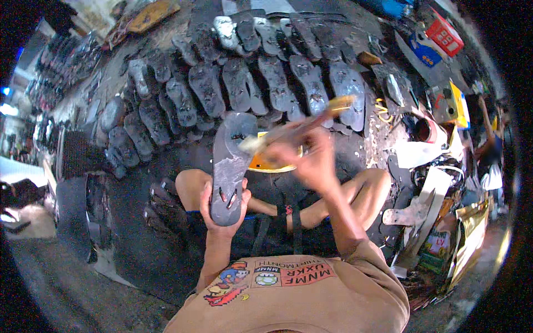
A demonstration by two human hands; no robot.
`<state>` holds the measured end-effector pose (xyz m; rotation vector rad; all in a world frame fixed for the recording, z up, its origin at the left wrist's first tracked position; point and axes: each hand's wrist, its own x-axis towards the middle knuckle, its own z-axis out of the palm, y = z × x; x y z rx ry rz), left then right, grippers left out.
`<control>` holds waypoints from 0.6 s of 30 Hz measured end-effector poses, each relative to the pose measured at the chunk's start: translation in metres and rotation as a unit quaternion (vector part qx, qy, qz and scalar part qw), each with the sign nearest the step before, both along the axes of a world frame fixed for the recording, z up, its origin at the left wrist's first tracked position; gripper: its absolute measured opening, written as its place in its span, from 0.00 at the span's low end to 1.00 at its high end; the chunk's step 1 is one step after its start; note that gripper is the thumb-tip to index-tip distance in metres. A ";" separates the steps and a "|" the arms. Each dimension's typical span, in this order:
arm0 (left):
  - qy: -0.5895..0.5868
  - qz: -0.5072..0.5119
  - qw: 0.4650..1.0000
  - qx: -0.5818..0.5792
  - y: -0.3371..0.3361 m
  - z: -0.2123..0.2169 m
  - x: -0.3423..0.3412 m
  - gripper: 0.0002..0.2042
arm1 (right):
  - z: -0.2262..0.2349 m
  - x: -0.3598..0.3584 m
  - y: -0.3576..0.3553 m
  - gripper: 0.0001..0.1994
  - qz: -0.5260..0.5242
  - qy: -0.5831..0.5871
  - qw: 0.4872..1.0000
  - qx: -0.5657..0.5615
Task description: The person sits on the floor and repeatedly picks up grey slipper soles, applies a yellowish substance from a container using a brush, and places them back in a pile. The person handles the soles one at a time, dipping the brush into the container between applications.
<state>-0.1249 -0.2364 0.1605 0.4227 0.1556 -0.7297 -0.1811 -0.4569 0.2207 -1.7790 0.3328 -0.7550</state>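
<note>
Right hand smeared by motion, single fingers unclear. Long tool in its grip blurred too, exact kind unreadable. Left hand partly hidden behind grey sole. Yellow container partly covered by right hand. Blue object cut by top edge; shirt by lower. Far-left footwear too small, blurred to separate.

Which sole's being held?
The grey sole in the left hand, a paler patch across its middle; the other soles lie unheld, most in rows ahead.
</note>
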 end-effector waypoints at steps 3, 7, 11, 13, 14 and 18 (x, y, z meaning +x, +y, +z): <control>0.022 -0.079 0.993 0.082 0.003 -0.017 -0.012 0.26 | -0.016 0.019 0.021 0.19 0.055 -0.072 0.959 -0.269; -0.030 -0.099 0.993 0.056 -0.002 -0.019 -0.019 0.24 | -0.020 0.016 0.005 0.13 -0.087 -0.054 0.966 -0.236; -0.052 -0.044 0.996 0.054 0.026 -0.064 -0.011 0.28 | -0.016 -0.018 0.048 0.13 0.004 -0.028 0.987 -0.155; -0.071 -0.143 0.986 -0.046 0.029 -0.075 -0.003 0.30 | -0.005 -0.003 0.002 0.11 -0.062 0.044 0.995 -0.066; -0.049 -0.119 0.992 -0.018 0.013 -0.054 -0.011 0.30 | -0.017 0.002 -0.025 0.10 -0.137 -0.004 0.987 -0.081; -0.052 -0.056 0.988 0.136 -0.005 -0.006 -0.024 0.31 | 0.006 -0.018 -0.003 0.16 -0.098 0.007 0.986 -0.133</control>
